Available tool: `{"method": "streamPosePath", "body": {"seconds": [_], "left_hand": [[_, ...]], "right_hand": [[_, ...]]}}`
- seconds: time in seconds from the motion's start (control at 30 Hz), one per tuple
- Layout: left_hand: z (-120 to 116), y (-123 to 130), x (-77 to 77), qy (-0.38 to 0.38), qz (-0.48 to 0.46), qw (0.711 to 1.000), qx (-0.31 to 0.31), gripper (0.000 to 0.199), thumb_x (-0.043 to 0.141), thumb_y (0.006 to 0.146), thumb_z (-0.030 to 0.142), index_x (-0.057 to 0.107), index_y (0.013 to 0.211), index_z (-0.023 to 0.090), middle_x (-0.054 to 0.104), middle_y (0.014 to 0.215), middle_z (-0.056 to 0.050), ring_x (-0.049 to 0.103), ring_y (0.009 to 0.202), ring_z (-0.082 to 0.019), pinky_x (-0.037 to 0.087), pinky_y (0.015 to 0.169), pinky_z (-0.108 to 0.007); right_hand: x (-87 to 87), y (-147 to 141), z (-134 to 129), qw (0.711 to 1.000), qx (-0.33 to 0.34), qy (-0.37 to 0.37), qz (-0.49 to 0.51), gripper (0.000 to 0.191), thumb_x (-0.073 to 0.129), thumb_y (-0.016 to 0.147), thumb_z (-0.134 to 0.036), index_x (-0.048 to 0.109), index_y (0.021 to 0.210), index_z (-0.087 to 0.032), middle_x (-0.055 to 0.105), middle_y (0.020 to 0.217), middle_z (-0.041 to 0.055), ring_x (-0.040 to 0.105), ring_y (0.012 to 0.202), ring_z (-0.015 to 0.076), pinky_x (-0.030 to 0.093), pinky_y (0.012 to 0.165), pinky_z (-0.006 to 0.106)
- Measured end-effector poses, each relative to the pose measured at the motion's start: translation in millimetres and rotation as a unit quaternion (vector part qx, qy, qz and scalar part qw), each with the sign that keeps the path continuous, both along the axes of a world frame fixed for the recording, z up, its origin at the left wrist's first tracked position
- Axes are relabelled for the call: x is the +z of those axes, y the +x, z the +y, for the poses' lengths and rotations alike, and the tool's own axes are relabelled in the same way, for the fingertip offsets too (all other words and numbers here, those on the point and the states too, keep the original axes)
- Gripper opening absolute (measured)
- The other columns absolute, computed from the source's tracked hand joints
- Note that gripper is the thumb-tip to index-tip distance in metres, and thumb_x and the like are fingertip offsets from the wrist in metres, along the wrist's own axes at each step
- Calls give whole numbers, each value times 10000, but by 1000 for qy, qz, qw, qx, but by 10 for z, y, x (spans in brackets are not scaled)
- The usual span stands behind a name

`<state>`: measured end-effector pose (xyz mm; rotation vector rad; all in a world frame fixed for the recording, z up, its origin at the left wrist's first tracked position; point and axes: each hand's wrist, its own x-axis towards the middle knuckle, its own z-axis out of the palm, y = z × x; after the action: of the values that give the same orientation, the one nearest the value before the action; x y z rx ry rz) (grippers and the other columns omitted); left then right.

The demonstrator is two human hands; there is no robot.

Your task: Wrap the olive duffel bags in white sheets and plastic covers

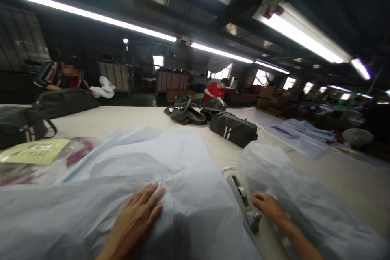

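Observation:
My left hand (137, 215) lies flat with its fingers spread on a large crumpled, pale bluish-white sheet (195, 187) of thin paper or plastic covering the table before me. My right hand (268, 207) is just right of a light grey tape dispenser (239, 191), its fingers bent and pressed together. Whatever those fingertips may pinch is too small to make out. Beside that hand, a translucent plastic bag (280, 166) spreads toward the lower right, partly behind my forearm.
Dark grey bags (233, 128) stand across the white table (146, 115). Red-patterned plastic packs with a yellow label (36, 150) lie at left. A co-worker in red (213, 89) handles a bag at the far side; another person (61, 75) is at far left. Folded sheets (307, 128) lie at right.

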<state>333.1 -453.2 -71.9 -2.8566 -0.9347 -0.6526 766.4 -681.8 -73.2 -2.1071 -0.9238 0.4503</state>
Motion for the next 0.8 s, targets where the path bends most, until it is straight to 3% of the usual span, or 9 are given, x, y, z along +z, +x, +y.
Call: {"method": "streamPosePath", "body": {"seconds": [0.13,0.2,0.23,0.33,0.43,0.6,0.8], "left_hand": [[-95,31,76,21,-26,999,5,366,473,932,407,564,1285,370,607,1318,-26,581,1172,-246,482,977,-387],[-124,36,97,25,-23,999,5,357,496,927,397,569,1275,376,612,1309,-22,589,1153,-244,483,969,-388],[-134,38,105,27,-19,999,7,354,504,925,394,568,1273,382,612,1309,-18,590,1148,-243,485,965,-391],[-154,38,113,32,-11,999,16,366,527,918,382,549,1282,402,602,1319,-7,582,1156,-244,484,959,-400],[-169,40,99,34,-10,999,21,454,553,906,364,472,1350,406,596,1325,-14,576,1162,-248,481,957,-401],[-179,56,50,26,-25,999,16,465,549,906,372,450,1358,416,557,1364,-9,534,1210,-253,450,995,-421],[-180,57,12,24,-35,999,9,422,548,908,393,483,1325,405,546,1372,-7,523,1220,-249,430,1005,-418]], "right_hand": [[1071,-621,725,982,182,42,15,326,591,772,-484,698,818,-179,654,756,26,582,745,180,461,703,288],[1411,-1068,1128,946,321,6,46,288,651,745,-427,708,829,-158,654,737,18,570,712,150,446,676,256],[1497,-1289,1323,921,383,-23,58,264,661,741,-398,712,831,-155,656,727,10,562,693,136,437,659,243],[1497,-1847,1849,847,518,-113,29,220,689,717,-349,724,837,-168,655,713,-22,550,662,109,412,614,213],[1382,-2196,2259,783,585,-193,-83,217,697,707,-340,730,861,-191,658,721,-38,579,686,113,417,618,207],[1391,-2472,2639,693,600,-309,-252,225,720,676,-365,731,833,-205,646,684,-30,579,662,129,389,564,218],[1358,-2568,2791,645,607,-311,-345,355,776,601,-468,732,828,-199,644,669,-13,561,613,144,382,547,246]]}}
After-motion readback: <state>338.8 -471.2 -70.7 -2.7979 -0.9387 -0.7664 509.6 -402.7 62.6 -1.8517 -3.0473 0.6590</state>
